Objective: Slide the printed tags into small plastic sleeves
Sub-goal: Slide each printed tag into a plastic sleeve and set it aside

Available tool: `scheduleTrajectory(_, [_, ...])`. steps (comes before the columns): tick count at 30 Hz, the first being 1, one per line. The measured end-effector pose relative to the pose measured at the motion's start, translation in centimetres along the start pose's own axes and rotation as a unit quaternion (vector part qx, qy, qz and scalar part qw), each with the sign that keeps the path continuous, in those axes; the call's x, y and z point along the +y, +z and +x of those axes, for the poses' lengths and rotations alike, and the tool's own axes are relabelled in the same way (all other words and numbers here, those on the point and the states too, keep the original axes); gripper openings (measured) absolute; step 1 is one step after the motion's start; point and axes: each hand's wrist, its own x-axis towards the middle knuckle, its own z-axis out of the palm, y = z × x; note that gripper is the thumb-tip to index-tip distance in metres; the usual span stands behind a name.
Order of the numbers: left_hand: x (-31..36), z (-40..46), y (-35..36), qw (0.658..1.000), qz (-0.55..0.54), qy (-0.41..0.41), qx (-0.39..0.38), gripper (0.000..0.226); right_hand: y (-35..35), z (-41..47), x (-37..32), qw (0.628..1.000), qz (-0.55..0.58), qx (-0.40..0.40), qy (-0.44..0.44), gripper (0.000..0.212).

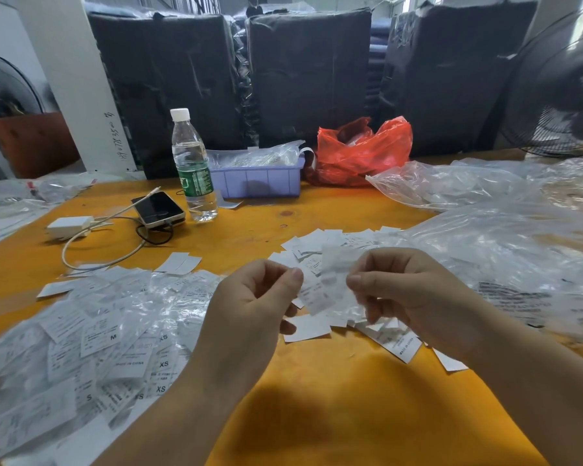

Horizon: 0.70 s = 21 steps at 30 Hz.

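Both hands raised above the orange tabletop [317,398]. Left hand [249,307] and right hand [414,294] each pinch an edge of one small clear plastic sleeve [330,284] holding a white printed tag, held between them. Loose white printed tags [310,327] lie directly beneath.

We saw that our left hand [249,297] and right hand [408,290] were bare, with short plain nails, no rings, and forearms without sleeves.
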Motion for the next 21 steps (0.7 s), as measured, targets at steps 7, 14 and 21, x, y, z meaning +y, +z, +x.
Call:
scheduleTrajectory(7, [0.5,0.0,-0.5,0.998,-0.045,0.019,0.042,0.010,0.3,-0.2,0.1,0.994,-0.020,-0.095,0.048,0.023])
scheduleTrajectory(14, [0.9,0.0,-0.3,0.996,-0.048,0.060,0.040,0.025,0.8,-0.5,0.0,0.986,-0.020,-0.150,0.065,0.016])
scheduleTrajectory(21, [1.1,-0.2,-0.2,0.986,-0.152,0.043,-0.051,0.041,0.9,-0.6,0.1,0.981,-0.019,-0.177,0.079,0.014])
